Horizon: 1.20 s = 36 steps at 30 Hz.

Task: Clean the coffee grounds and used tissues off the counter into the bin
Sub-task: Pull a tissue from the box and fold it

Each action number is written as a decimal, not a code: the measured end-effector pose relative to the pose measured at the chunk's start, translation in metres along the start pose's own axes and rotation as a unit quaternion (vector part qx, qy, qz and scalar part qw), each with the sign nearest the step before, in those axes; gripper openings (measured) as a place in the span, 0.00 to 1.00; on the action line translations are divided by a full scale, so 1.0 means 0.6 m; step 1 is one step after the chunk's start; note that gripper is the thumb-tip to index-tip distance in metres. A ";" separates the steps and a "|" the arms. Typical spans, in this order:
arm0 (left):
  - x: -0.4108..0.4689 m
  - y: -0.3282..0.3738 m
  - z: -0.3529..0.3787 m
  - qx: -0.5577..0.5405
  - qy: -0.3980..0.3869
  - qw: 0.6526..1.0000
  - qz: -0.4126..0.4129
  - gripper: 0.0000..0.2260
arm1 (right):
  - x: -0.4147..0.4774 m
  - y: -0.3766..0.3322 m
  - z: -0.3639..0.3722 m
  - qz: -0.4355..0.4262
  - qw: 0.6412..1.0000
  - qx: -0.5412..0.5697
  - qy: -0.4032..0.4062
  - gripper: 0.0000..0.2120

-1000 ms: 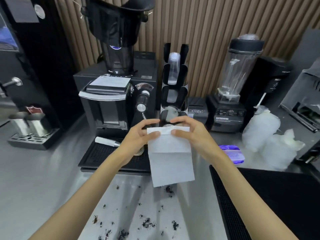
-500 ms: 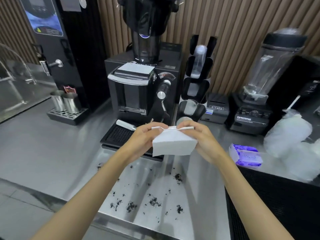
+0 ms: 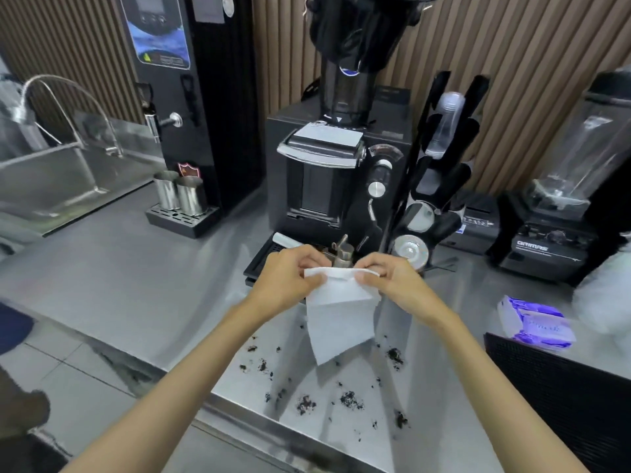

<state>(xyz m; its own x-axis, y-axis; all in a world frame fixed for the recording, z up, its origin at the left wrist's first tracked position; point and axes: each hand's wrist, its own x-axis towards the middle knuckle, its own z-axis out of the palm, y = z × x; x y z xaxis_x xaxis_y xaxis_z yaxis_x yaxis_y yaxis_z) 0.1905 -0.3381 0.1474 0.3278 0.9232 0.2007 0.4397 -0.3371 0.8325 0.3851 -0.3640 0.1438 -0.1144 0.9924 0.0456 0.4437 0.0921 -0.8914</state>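
The person holds a white tissue [image 3: 341, 319] in the air with both hands, above the steel surface [image 3: 136, 285] and in front of the black coffee grinder [image 3: 338, 172]. The left hand [image 3: 290, 278] pinches the top left corner of the tissue between the thumb and the curled fingers [image 3: 316, 278]. The right hand [image 3: 392, 281] pinches the top right corner in the same way. The top edge is stretched between the two hands and looks folded over. The rest of the sheet hangs down, a little tilted, with its lower corner close over the surface. Whether this corner touches the steel cannot be told.

The coffee grounds [image 3: 348, 399] lie scattered on the surface below and in front of the tissue, as small dark clumps and crumbs, some of them near the front edge.

To the right, a purple and white tissue pack [image 3: 532, 322] lies on the surface, just behind a black mat [image 3: 563, 397]. A blender [image 3: 560, 206] stands at the back right, and a black cup rack [image 3: 440, 165] stands between it and the grinder. To the left, two steel cups [image 3: 181, 196] stand on a small black drip tray before a tall black machine [image 3: 191, 80]. Further left there is a steel sink [image 3: 44, 179] with a curved faucet.
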 end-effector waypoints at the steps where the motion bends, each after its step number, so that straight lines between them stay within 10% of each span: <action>1: 0.001 -0.008 -0.008 0.013 0.006 1.000 0.007 0.12 | 0.005 0.001 0.011 -0.002 1.000 -0.003 0.001 0.02; 6: 0.021 -0.039 -0.066 0.046 -0.047 0.997 0.041 0.13 | 0.033 -0.034 0.063 -0.016 0.996 0.085 0.015 0.04; 14: 0.048 -0.098 -0.159 -0.274 -0.135 0.952 -0.016 0.12 | 0.086 -0.080 0.125 0.025 0.963 0.269 -0.017 0.07; 29: 0.110 -0.161 -0.214 -0.085 -0.115 0.989 0.022 0.06 | 0.135 -0.110 0.183 0.027 0.993 0.079 0.086 0.03; 36: 0.106 -0.144 -0.230 -0.295 -0.176 0.939 0.002 0.07 | 0.139 -0.125 0.170 0.041 0.976 0.211 0.040 0.06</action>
<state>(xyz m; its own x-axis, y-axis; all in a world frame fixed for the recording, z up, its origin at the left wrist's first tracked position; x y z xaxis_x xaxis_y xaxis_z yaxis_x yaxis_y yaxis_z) 0.0579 -0.2247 0.1595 0.6298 0.7692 0.1079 -0.0678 -0.0839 0.9942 0.2519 -0.2963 0.1684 -0.0171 0.9998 -0.0134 0.0410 -0.0127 -0.9991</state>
